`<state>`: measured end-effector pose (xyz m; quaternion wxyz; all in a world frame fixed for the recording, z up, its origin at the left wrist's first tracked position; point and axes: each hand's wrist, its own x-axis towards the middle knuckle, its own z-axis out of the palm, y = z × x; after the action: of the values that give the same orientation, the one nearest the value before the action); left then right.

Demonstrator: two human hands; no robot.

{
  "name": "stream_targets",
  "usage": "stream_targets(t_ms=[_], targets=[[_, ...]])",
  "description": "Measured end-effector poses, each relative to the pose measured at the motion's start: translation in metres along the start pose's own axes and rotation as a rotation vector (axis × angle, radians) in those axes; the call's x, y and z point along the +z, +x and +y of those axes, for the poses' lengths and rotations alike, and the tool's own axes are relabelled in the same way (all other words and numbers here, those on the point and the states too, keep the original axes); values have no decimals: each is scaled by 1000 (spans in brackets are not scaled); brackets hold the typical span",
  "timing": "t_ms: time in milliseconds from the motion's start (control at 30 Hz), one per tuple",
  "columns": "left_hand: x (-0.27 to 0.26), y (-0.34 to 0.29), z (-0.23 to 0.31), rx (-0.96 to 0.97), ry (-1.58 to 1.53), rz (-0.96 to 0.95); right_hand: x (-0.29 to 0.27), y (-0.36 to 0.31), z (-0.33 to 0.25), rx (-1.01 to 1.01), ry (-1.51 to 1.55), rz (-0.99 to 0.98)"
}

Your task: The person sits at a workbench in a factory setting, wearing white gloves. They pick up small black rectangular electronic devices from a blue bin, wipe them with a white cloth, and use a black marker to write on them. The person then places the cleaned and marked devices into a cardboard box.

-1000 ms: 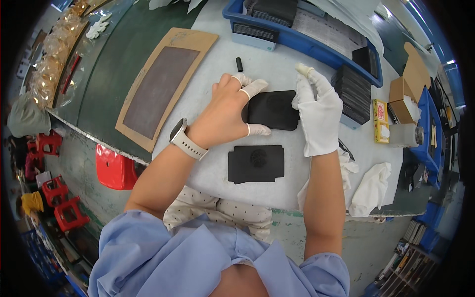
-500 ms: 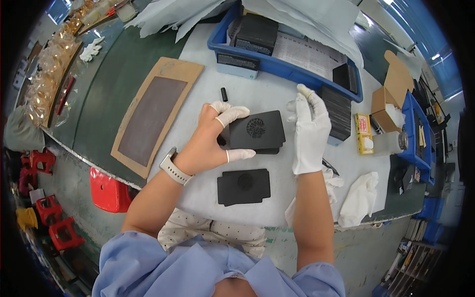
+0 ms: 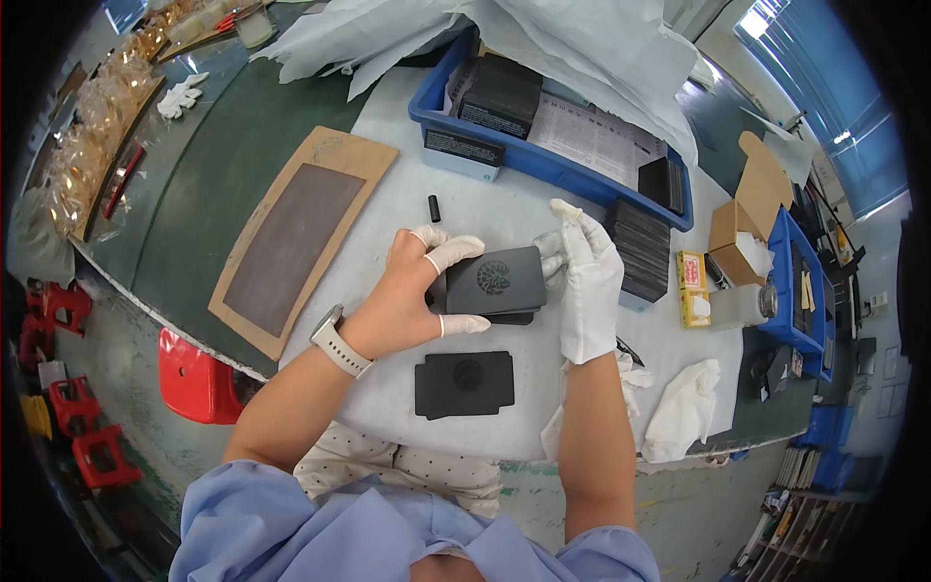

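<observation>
A small stack of black cards (image 3: 509, 281) with a dark round emblem on top lies in the grip of my left hand (image 3: 412, 291). That hand wears pale finger cots, its thumb at the near edge and its fingers at the far left corner. At the stack's right edge is my right hand (image 3: 590, 281) in a white glove, fingers raised and apart, thumb side close against the top card; exact contact is hard to make out. Nearer me on the white sheet, a few more black cards (image 3: 465, 384) lie overlapped, the top one bearing a similar emblem.
A blue tray (image 3: 572, 166) with black card stacks stands behind, a long card stack (image 3: 638, 254) beside it. A sanding-type dark panel (image 3: 296, 247) lies left, a black cap (image 3: 433, 209) nearby. Rightward are a glass jar (image 3: 742, 307), cardboard box (image 3: 742, 242) and white cloth (image 3: 684, 412).
My right hand has moved in from the right, closing the gap to the stack's right edge. My left hand keeps its hold on the cards. The whole view has shifted slightly.
</observation>
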<state>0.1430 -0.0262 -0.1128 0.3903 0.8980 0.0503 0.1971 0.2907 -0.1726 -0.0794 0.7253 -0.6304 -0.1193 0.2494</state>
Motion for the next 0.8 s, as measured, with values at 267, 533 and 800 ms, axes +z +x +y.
stream_targets(t_ms=[267,533,800], targets=[[1,-2,4,-25,28,23,4,-1,1,-66,-163,51],[2,-2,2,25,4,91,1,-2,-2,-64,-167,38],[-1,-1,9,63,99,265,12,-14,15,-357,-338,-172]])
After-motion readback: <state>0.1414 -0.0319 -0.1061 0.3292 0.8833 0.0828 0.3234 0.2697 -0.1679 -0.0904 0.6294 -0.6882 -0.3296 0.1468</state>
